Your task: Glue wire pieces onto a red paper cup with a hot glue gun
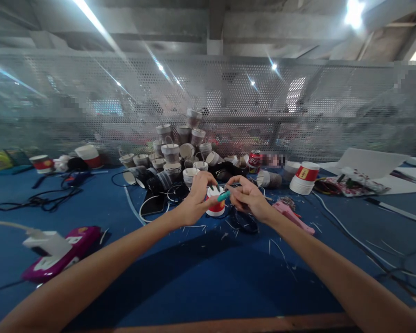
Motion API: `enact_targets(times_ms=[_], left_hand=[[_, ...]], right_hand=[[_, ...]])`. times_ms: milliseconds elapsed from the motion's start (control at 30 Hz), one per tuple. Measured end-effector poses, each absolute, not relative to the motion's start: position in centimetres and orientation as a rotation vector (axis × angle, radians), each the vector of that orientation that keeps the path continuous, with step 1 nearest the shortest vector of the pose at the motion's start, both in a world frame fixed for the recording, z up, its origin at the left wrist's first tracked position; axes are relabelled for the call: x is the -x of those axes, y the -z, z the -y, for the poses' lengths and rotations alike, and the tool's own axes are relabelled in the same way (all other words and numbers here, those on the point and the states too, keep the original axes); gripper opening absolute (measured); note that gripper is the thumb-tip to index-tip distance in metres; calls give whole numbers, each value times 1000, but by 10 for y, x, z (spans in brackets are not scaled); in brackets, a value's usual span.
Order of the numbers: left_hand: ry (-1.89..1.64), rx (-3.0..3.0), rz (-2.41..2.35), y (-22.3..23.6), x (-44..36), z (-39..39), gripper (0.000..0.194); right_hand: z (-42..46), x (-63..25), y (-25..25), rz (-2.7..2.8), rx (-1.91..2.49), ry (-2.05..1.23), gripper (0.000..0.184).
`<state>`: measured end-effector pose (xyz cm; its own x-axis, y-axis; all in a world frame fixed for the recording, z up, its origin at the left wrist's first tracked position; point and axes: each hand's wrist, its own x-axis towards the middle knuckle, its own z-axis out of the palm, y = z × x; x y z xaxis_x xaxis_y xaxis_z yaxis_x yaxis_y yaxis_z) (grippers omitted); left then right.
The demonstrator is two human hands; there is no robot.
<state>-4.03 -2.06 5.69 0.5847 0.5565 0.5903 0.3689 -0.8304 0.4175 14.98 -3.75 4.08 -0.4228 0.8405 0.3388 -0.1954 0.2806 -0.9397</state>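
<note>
My left hand point(198, 198) is closed in a pinch, with its thumb against a small teal curved object point(223, 196). My right hand point(248, 199) is also pinched, its fingertips at the other end of the teal piece. Whatever else lies between the right fingers is too small to make out. Just below and behind the fingers stands an upright red and white paper cup point(215, 209). Part of its rim is hidden by the left hand, and thin dark bits show at its top.
Whitish cups with string loops point(170, 152) are piled behind the hands. A cola can point(254, 161), stacked paper cups point(304, 178) and a pink tool point(294, 216) lie to the right. A purple power strip point(79, 244) holds a white plug at left. Cables and scraps litter the blue table point(180, 282).
</note>
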Motion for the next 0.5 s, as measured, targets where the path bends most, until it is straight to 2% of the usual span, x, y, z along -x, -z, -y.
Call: enact_targets(times_ms=[100,200,400,500], left_hand=[[-988,-2595,-817,-58,38,25,36],[-856,-2603,-831,-59,37,24,27],[-956,-2660,-875,-57,40,16,31],[-954,-2690,-866,-57,39,18,34]], right_hand=[[43,-148,-43,1645,576,-1380,30],[45,-146,-44,1626,569,-1338,30],[40,-147,-41,1530,681,-1271,29],[35,-147,-35,1576,727,-1289,36]])
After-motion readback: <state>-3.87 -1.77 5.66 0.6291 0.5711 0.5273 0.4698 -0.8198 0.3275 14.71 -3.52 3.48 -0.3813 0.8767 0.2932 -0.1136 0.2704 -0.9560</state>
